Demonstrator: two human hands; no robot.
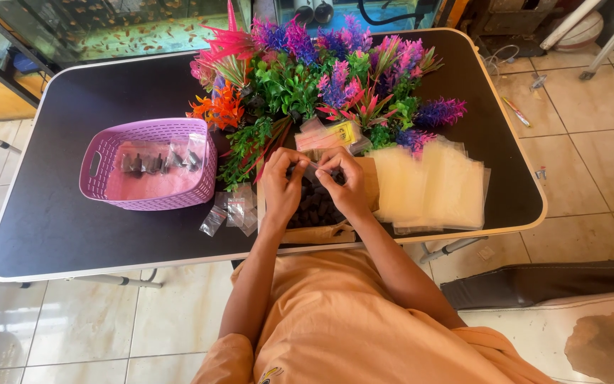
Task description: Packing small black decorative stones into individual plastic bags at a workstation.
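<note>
Hands meet at table centre, near edge. Left hand (281, 186) and right hand (346, 186) both pinch a small clear plastic bag (312, 169) held between their fingertips, so both are closed on it; the contents are too small to tell. The bag sits level between the two hands, long axis running left to right, equally near each hand.

Directly under the hands, touching the near table edge, lies a shallow brown cardboard tray (368, 186) filled with small dark cylindrical pieces (314, 206). So the supply lies straight below the grip, slightly nearer the body.

Left of the tray: a few loose small clear packets (230, 212) on the black tabletop (72, 213). Further left, well apart from the hands, a lilac woven-look plastic basket (101, 186) holds several filled packets. Left hand is the nearer one to it.

Right of the tray, just beside the right hand: a stack of empty clear plastic sleeves (431, 186). On the far side, a heap of colourful artificial aquarium plants (321, 78).
</note>
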